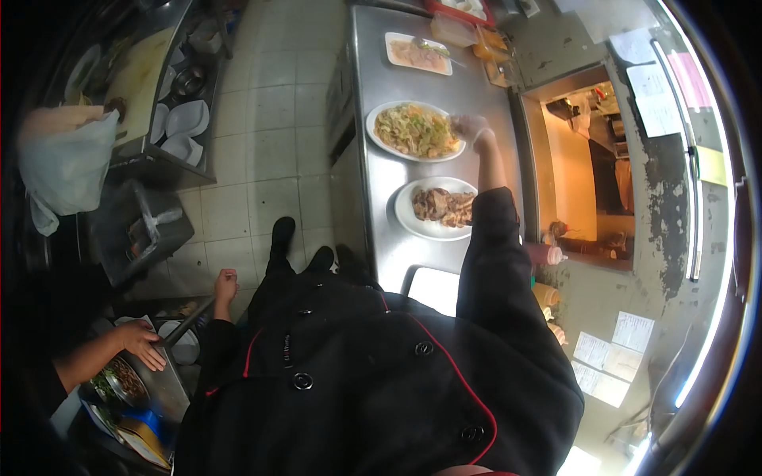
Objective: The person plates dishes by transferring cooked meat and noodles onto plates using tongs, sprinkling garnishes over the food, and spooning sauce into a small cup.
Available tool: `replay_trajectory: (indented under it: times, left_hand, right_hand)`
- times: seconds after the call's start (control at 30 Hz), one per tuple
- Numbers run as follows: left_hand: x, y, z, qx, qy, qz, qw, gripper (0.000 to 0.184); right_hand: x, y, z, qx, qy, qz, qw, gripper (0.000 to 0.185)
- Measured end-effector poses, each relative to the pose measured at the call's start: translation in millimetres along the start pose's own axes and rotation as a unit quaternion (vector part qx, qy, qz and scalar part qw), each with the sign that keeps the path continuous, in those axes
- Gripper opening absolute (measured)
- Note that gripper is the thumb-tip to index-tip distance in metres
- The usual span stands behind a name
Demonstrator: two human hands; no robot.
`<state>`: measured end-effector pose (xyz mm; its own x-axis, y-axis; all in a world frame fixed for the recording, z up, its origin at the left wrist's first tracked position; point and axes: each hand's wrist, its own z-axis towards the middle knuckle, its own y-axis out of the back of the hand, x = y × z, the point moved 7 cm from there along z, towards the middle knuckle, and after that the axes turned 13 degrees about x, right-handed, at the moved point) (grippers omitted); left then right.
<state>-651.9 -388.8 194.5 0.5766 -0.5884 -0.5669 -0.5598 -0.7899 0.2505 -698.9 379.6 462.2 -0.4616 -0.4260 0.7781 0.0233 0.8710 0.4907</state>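
Plate of cooked vegetables (371, 129): sat on the metal surface (382, 178) near half past twelve from the middle of the view, oval, white and heaped across nearly its whole width. Ran lengthwise from about half past nine to half past three, so pointed one narrow end toward the gloved right hand (471, 128). Lay at nine o'clock from the fingers of that hand, right up by the rim, with contact or a slim gap impossible to judge. Could not tell, through the blur, spread fingers from pinching ones. Was much nearer to the right hand than to the bare left hand (227, 284), out at half past eight and well off the surface, with fingers loosely curled; could not make out anything in that grip.

Had for neighbours a plate of sliced meat (405, 210) just apart between five and six o'clock, a tray of pale food (388, 49) with a spoon (429, 45) at twelve, and a squeeze bottle (543, 254) at half past four. Showed also another person's hand (144, 347) around eight o'clock from mid-view, near a metal edge (189, 321).
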Motion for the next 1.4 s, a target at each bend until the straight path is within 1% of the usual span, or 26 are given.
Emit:
replay_trajectory:
  times: [0.03,0.1,0.17,0.2,0.3,0.4,0.5,0.6,0.63,0.67,0.7,0.77,0.8,0.87,0.9,0.97,1.03,1.07,1.1,1.17,1.2,1.27,1.3,1.33,1.4]
  left_hand:
    - [-0.3,-0.1,-0.2,0.005,-0.002,-0.003,1.000,0.012]
    - [0.3,-0.2,-1.2,0.016,-0.004,-0.006,1.000,0.012]
    - [2.0,2.3,3.5,0.009,-0.004,0.003,1.000,0.012]
    - [2.1,3.5,7.7,0.004,-0.005,0.006,1.000,0.013]
    - [13.9,0.2,18.9,0.043,-0.005,0.002,0.999,0.012]
    - [19.7,-1.8,24.6,0.053,0.015,0.008,0.998,0.013]
    - [-3.5,0.3,14.2,0.019,0.013,0.043,0.999,0.016]
    - [-23.2,-2.5,9.8,0.031,-0.008,0.021,0.999,0.016]
    - [-26.0,-4.2,10.1,0.034,-0.007,0.020,0.999,0.016]
    - [-27.6,-5.5,10.8,0.036,-0.006,0.018,0.999,0.016]
    - [-28.4,-6.2,11.0,0.039,-0.004,0.018,0.999,0.016]
    - [-27.4,-7.9,11.7,0.038,0.004,0.027,0.999,0.015]
    - [-26.6,-8.9,11.7,0.039,0.009,0.034,0.999,0.015]
    - [-24.4,-10.3,13.2,0.046,0.017,0.044,0.998,0.013]
    - [-23.9,-10.9,14.4,0.049,0.020,0.048,0.997,0.013]
    - [-20.9,-10.5,17.1,0.047,0.012,0.045,0.998,0.012]
    - [-21.5,-8.9,17.3,0.043,0.009,0.043,0.998,0.011]
    - [-24.8,-8.8,14.6,0.039,0.010,0.044,0.998,0.012]
    - [-27.0,-8.2,12.9,0.036,0.010,0.044,0.998,0.012]
    - [-25.3,-6.7,14.5,0.033,0.005,0.042,0.999,0.013]
    - [-23.9,-6.2,15.2,0.031,0.003,0.041,0.999,0.013]
    - [-22.8,-7.3,14.0,0.035,0.011,0.047,0.998,0.013]
    - [-22.5,-8.2,13.8,0.037,0.014,0.050,0.998,0.013]
    - [-19.6,-8.9,15.6,0.040,0.018,0.049,0.998,0.013]
    - [-11.8,-10.1,20.7,0.046,0.027,0.047,0.997,0.013]
  right_hand:
    - [3.3,1.9,-1.7,0.017,0.023,-0.066,0.997,0.015]
    - [-7.3,3.6,-12.6,0.022,0.019,-0.067,0.997,0.018]
    - [11.7,3.5,-35.3,-0.007,-0.028,0.061,0.998,0.017]
    - [6.8,4.0,-42.7,-0.031,-0.051,0.217,0.974,0.015]
    - [-28.4,7.1,-48.9,0.003,-0.011,0.316,0.949,0.013]
    - [-19.8,-0.3,-81.4,-0.030,-0.023,0.318,0.947,0.011]
    - [-6.6,-16.0,-106.5,0.018,-0.024,0.251,0.967,0.009]
    - [-23.4,-42.9,-127.3,0.045,-0.088,0.200,0.975,0.010]
    - [-26.5,-50.3,-126.5,0.074,-0.026,0.084,0.993,0.011]
    - [-41.8,-61.0,-125.1,0.102,0.036,-0.034,0.994,0.011]
    - [-50.3,-73.7,-126.6,0.128,0.098,-0.150,0.975,0.012]
    - [-72.5,-88.8,-131.1,0.144,0.033,0.023,0.989,0.013]
    - [-84.1,-97.6,-133.7,0.148,-0.001,0.110,0.983,0.014]
    - [-81.8,-106.4,-134.7,0.099,0.052,-0.021,0.994,0.013]
    - [-87.7,-107.7,-134.0,0.080,0.016,-0.089,0.993,0.015]
    - [-71.9,-112.8,-138.2,0.052,-0.062,-0.223,0.971,0.021]
    - [-67.6,-111.5,-145.4,0.032,-0.200,-0.117,0.972,0.025]
    - [-78.1,-113.7,-136.2,0.054,-0.144,-0.149,0.977,0.027]
    - [-109.7,-114.7,-122.6,0.075,-0.088,-0.181,0.977,0.029]
    - [-132.9,-113.0,-117.5,0.096,-0.082,-0.081,0.989,0.031]
    - [-150.1,-111.9,-118.9,0.093,-0.133,0.052,0.985,0.032]
    - [-145.2,-105.1,-126.6,0.069,-0.188,0.050,0.978,0.033]
    - [-112.0,-93.8,-135.8,0.050,-0.192,-0.085,0.976,0.032]
    - [-80.0,-85.2,-144.0,0.029,-0.193,-0.219,0.956,0.032]
    - [-61.9,-80.2,-158.8,-0.009,-0.252,-0.085,0.964,0.029]
